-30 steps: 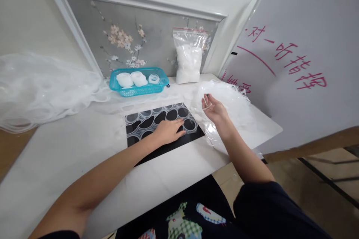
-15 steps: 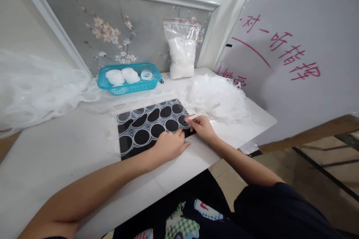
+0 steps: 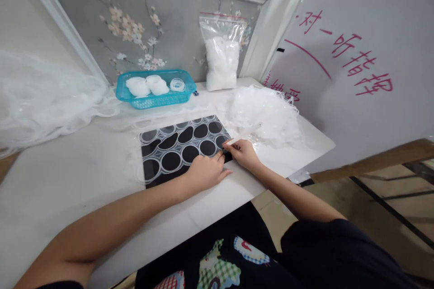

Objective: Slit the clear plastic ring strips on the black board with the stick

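Your left hand (image 3: 205, 172) lies loosely open, holding nothing, on the translucent ring sheet (image 3: 187, 144); your right hand (image 3: 246, 152) pinches a slim white tool (image 3: 233, 141). Brace firmly beside its tip.

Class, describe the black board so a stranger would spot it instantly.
On the white table, look in front of the turquoise basket. The black board lies flat there, partly under the person's left hand; its dark, pale-ringed surface distinguishes it from nearby white heaps.

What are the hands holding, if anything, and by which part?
The right hand holds a white tool near its lower end; the left hand grips nothing visible.
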Tool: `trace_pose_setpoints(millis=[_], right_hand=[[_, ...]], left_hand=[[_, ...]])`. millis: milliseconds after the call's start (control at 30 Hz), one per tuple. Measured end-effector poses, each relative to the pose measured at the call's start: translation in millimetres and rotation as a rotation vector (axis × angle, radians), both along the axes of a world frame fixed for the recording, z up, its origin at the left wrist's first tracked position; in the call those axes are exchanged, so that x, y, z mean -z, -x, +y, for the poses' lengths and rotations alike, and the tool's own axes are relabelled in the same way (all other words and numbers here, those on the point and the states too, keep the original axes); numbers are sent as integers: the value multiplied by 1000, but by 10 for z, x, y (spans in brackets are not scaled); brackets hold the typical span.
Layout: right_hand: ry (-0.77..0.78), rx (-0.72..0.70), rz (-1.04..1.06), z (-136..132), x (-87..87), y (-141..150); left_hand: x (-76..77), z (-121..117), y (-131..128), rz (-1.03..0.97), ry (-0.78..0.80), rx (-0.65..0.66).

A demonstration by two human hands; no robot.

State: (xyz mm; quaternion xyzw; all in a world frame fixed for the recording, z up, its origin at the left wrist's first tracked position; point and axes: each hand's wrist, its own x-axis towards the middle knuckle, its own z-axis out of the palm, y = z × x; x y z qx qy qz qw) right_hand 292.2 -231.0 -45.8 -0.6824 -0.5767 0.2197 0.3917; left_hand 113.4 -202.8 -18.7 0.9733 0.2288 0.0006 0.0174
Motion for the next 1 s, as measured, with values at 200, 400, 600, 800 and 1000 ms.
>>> trace_pose_setpoints(millis=[200,400,600,800,1000], right_hand=[[-30,-64,-286,-167,121,84],[-98,43,-448,294,-173,-244],[-494,524,282,887,-718,-700],[-308,296,1223,494,-592,-292],[-279,160,1472,256,-552,4]], left_hand=[[-45,64,-29,28,135,-30],[-148,98,-60,79,204,-71],[-221,96,54,48,284,-30],[-223,-30,429,77,139,1],[-82,-17,585,98,67,-81]])
